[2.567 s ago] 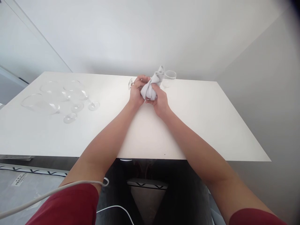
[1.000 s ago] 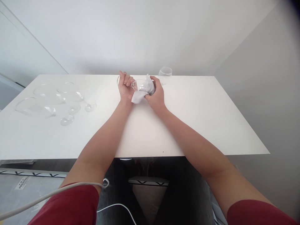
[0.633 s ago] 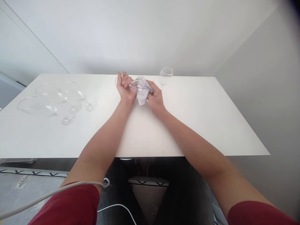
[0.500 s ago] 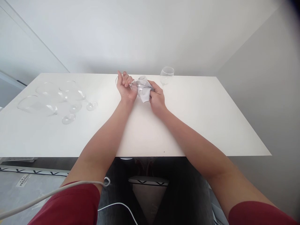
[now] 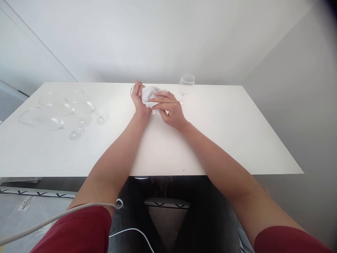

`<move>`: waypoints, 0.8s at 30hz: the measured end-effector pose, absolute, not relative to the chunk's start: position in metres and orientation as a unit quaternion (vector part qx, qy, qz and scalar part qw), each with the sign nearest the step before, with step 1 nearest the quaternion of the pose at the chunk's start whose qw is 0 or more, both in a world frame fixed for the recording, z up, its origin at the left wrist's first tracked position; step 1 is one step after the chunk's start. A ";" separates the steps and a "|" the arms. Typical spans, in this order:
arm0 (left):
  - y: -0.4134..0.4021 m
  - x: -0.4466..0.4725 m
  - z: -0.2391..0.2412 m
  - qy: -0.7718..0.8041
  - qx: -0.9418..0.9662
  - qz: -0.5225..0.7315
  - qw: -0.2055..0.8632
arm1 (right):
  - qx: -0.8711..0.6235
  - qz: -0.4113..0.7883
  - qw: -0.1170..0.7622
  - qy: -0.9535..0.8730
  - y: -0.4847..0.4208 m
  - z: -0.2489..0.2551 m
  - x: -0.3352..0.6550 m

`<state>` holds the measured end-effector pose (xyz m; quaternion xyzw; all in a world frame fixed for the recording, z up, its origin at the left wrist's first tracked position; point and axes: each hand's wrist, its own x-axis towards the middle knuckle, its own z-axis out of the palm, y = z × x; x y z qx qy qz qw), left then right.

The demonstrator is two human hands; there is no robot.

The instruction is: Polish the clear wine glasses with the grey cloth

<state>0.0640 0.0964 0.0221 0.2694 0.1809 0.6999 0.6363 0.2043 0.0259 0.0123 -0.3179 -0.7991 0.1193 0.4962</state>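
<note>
My left hand [image 5: 139, 98] is closed around a clear wine glass [image 5: 131, 90]; only a curve of its rim shows left of the fingers, and the cloth hides much of the rest. A white cloth [image 5: 150, 94] wraps the other end of the glass. My right hand [image 5: 171, 108] presses this cloth against it, fingers laid across the top and thumb below. Behind my right hand, another wine glass [image 5: 187, 80] stands upright near the table's back edge.
Several clear wine glasses [image 5: 77, 134] stand on the left part of the white table [image 5: 231, 140]. A wall rises behind the table. A white cable [image 5: 52, 219] runs across my left sleeve, and a thinner one [image 5: 137, 229] hangs near my lap.
My right hand has turned over and shifted left, its fingers now lying across the top of the cloth. The cloth has moved left and covers more of the glass beside my left hand.
</note>
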 end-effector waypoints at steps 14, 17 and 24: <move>0.097 0.068 0.032 0.234 0.234 0.718 0.612 | -0.428 0.157 0.600 -0.657 0.026 0.005 0.197; 0.097 0.067 0.034 0.248 0.233 0.717 0.608 | -0.460 0.137 0.585 -0.654 0.029 -0.002 0.195; 0.104 0.063 0.025 0.255 0.233 0.721 0.600 | -0.438 0.181 0.543 -0.694 0.026 -0.001 0.197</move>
